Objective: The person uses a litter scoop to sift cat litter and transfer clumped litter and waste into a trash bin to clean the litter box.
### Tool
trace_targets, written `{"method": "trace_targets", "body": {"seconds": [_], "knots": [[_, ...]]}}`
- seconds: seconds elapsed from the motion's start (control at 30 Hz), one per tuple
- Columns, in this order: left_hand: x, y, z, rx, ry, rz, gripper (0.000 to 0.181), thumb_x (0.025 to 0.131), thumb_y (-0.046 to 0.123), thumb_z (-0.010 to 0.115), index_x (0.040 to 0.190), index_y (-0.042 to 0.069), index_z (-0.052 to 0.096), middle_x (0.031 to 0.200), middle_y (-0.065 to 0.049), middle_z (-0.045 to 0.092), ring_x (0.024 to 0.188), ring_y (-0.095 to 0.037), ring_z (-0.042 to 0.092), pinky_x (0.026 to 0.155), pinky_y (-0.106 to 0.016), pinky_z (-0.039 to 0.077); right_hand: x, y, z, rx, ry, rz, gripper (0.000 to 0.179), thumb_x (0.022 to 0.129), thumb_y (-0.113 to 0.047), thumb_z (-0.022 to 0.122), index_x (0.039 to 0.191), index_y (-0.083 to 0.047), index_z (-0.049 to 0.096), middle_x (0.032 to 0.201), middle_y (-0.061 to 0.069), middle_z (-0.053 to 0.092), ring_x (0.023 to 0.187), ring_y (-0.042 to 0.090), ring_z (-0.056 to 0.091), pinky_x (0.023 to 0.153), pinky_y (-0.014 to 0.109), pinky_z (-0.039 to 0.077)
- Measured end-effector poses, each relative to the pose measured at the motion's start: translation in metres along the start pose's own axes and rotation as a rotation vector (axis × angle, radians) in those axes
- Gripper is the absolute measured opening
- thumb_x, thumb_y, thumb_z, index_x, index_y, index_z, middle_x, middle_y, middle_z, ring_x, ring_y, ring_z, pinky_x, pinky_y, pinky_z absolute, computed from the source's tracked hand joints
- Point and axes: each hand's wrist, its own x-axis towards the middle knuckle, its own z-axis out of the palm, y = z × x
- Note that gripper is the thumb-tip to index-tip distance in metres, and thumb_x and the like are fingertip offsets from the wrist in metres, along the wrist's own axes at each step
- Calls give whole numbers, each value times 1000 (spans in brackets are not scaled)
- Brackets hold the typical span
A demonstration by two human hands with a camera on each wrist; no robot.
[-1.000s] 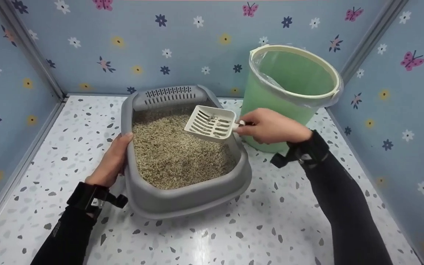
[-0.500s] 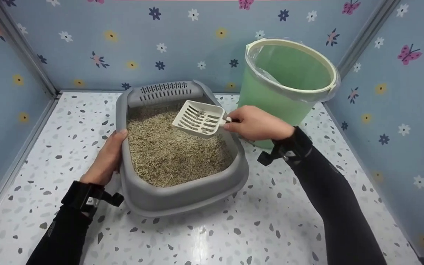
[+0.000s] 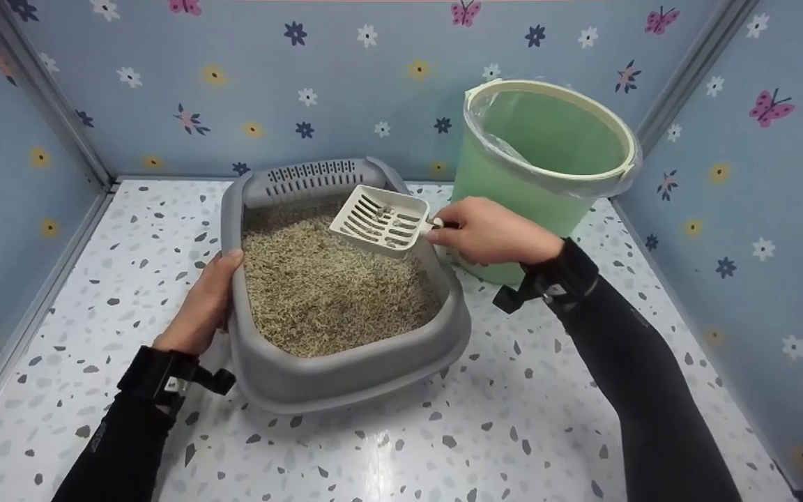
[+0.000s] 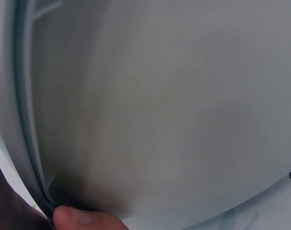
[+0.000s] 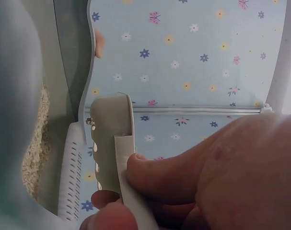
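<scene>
A grey litter box [image 3: 346,380] filled with tan pellet litter [image 3: 332,293] stands on the speckled surface. My left hand [image 3: 199,300] grips its left rim, thumb on top; in the left wrist view a fingertip [image 4: 90,218] shows beneath the rim, beside the outer wall. Above the litter's right side, my right hand [image 3: 495,230] holds a cream slotted litter scoop [image 3: 412,209] by its handle, with the thumb along it in the right wrist view. A few small grey clumps [image 3: 382,211] lie in the scoop, clear of the litter below.
Right behind the box, near the right hand, stands a green bin [image 3: 513,202] with a cream rim and a clear plastic liner [image 3: 502,148]. Flower-patterned blue walls [image 3: 346,56] enclose the white speckled surface [image 3: 513,432] at the back and both sides.
The scoop and right hand have moved slightly left over the litter, mostly between the two earlier frames. The left hand stays on the rim, and the head view has shifted a little.
</scene>
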Motion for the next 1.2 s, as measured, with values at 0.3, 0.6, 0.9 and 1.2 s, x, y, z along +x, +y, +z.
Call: {"method": "trace_targets", "body": {"seconds": [0.3,0.6,0.9,1.2], "knots": [[2,2,0,-15,-2,-11,56,115,64,44,103,9,47,65,5,47,46,-10,36,42,-27,33,-18,-4,-35,72,72,74,28,116,-37,63,106,-13,75,68,0,55,57,15,51,55,30,46],[2,1,0,-4,12,-15,51,115,62,44,102,13,45,63,5,43,45,-10,34,42,-27,33,-41,0,-88,92,172,133,41,114,-46,64,113,-8,78,72,2,54,59,13,49,53,28,43],[4,0,-1,18,16,-22,50,115,63,44,105,14,45,65,5,46,45,-10,38,41,-28,36,-57,31,-129,71,311,247,46,114,-50,63,116,-6,77,73,1,58,58,14,50,52,29,43],[4,0,-1,24,14,-26,50,115,63,43,106,15,46,65,6,45,47,-10,37,42,-27,35,-52,67,-138,16,406,348,35,115,-36,64,112,-3,73,74,-1,63,60,12,58,58,28,51]]}}
